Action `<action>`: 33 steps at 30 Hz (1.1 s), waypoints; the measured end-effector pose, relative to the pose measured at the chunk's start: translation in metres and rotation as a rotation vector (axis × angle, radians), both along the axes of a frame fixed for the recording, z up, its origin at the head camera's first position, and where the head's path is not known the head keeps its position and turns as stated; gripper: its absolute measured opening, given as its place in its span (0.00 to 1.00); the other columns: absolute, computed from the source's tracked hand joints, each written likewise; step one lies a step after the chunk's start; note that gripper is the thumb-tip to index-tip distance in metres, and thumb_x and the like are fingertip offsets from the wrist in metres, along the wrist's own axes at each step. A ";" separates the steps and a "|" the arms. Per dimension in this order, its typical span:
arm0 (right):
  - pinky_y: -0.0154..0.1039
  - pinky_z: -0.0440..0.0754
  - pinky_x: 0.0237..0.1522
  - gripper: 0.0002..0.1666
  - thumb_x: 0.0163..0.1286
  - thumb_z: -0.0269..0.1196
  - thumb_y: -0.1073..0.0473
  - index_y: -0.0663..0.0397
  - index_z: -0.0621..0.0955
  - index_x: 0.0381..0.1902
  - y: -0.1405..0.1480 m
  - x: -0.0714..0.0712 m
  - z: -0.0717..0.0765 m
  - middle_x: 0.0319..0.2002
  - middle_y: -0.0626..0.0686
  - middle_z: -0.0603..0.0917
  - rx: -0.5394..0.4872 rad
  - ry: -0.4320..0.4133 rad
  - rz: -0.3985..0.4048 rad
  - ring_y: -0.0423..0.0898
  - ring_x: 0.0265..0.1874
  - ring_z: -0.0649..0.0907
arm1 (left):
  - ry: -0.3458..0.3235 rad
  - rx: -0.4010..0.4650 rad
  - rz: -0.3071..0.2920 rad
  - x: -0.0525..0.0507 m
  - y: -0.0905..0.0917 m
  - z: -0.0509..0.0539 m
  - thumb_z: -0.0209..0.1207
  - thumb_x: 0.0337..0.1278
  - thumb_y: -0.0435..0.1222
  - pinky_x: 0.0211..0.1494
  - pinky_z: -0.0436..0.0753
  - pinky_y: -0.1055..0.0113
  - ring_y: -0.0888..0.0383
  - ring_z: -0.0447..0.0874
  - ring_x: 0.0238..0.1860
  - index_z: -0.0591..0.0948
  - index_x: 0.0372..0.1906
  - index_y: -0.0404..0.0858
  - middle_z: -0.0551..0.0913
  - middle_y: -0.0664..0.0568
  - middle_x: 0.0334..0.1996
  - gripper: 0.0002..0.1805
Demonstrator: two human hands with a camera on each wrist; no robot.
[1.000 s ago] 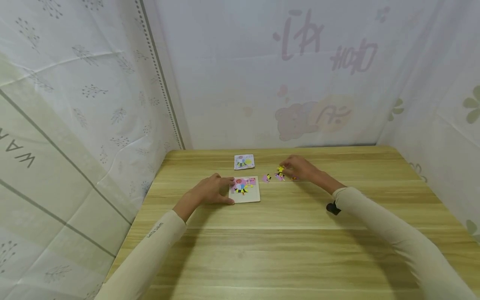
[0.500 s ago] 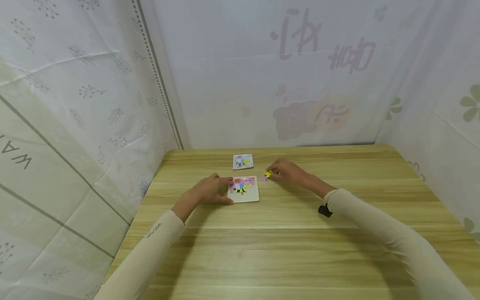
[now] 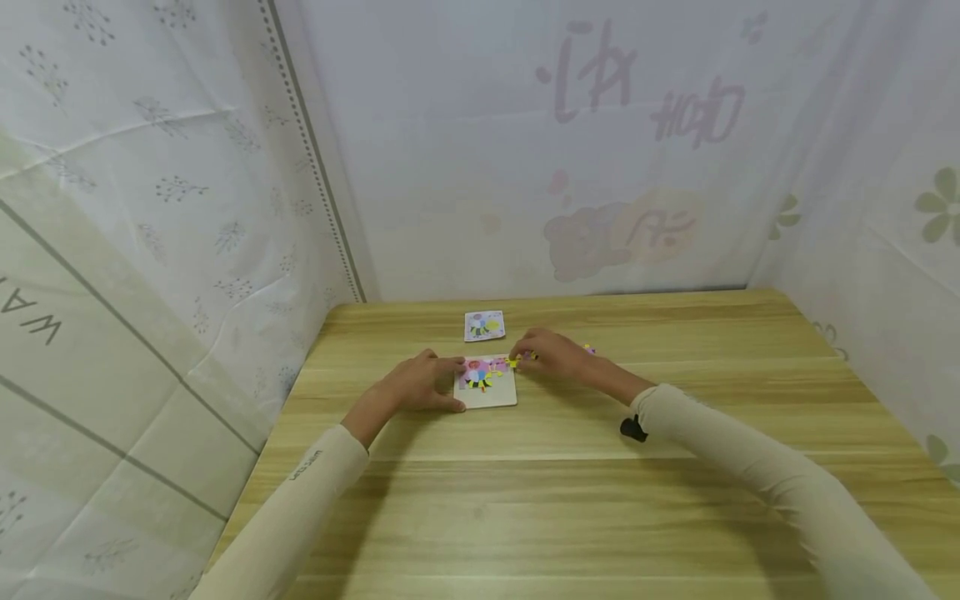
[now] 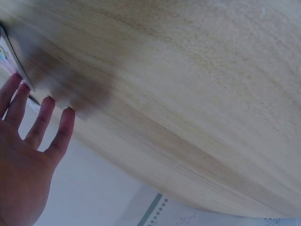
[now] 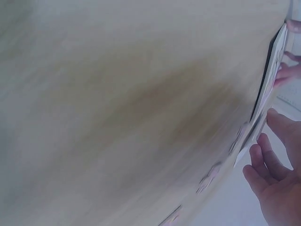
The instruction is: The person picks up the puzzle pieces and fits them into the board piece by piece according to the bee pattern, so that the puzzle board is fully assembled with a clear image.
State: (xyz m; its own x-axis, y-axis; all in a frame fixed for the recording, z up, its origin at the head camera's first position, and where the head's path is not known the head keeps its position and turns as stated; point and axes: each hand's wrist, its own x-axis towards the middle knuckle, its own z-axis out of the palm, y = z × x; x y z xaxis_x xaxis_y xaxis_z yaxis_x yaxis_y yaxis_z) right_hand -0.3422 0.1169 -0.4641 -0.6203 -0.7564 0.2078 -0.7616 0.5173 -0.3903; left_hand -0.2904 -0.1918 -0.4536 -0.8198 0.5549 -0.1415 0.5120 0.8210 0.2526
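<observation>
Pinching yellow piece (image 3: 513, 362): right hand (image 3: 551, 354) | left hand (image 3: 415, 382): spread, touching board (image 3: 501, 394) between hands

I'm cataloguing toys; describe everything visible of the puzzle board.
The squarish, pale, wood-like puzzle board lies flat on the table. Pink, yellow and black pieces partly fill it; its near strip is bare. The left hand touches its left side; the right hand holds a yellow piece by its far right corner.
</observation>
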 end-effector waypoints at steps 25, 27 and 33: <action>0.43 0.81 0.54 0.11 0.76 0.66 0.56 0.50 0.90 0.50 -0.028 0.014 -0.011 0.49 0.52 0.86 0.092 -0.009 0.045 0.47 0.51 0.83 | 0.011 -0.004 -0.006 0.001 -0.001 0.001 0.69 0.55 0.65 0.56 0.80 0.50 0.51 0.75 0.60 0.77 0.73 0.48 0.73 0.56 0.74 0.44; 0.43 0.81 0.54 0.11 0.76 0.66 0.56 0.51 0.90 0.50 -0.029 0.014 -0.012 0.48 0.52 0.86 0.089 0.001 0.052 0.47 0.51 0.83 | 0.013 -0.002 -0.009 0.001 0.000 0.001 0.69 0.55 0.65 0.56 0.80 0.50 0.50 0.75 0.59 0.77 0.73 0.48 0.74 0.56 0.74 0.44; 0.43 0.81 0.54 0.11 0.76 0.66 0.56 0.50 0.90 0.50 -0.030 0.015 -0.013 0.49 0.53 0.85 0.094 -0.006 0.047 0.48 0.51 0.82 | 0.021 0.002 -0.015 0.001 -0.001 0.003 0.69 0.55 0.65 0.55 0.80 0.49 0.49 0.76 0.59 0.77 0.73 0.47 0.75 0.54 0.72 0.44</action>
